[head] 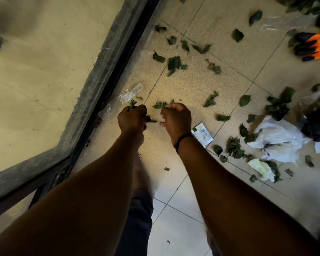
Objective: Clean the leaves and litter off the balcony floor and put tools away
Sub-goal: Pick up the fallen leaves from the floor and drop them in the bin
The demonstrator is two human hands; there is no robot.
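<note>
Several dark green leaves point(174, 63) lie scattered over the beige tiled balcony floor point(192, 85). My left hand point(131, 117) grips a small bunch of leaves point(132, 103) that pokes out above its knuckles. Close beside it, my right hand point(176, 119) has its fingers curled and pinches a leaf point(153, 120) between the two hands. A clear plastic wrapper point(131, 93) lies just beyond my left hand. Both forearms reach down from the bottom of the view.
A dark sliding-door track and frame point(107, 74) runs diagonally on the left. A small printed sachet point(202, 134), white plastic bags point(279, 139), a yellowish scrap point(261, 169) and a black bag point(318, 124) lie on the right. An orange-and-black glove point(314, 44) sits at the upper right.
</note>
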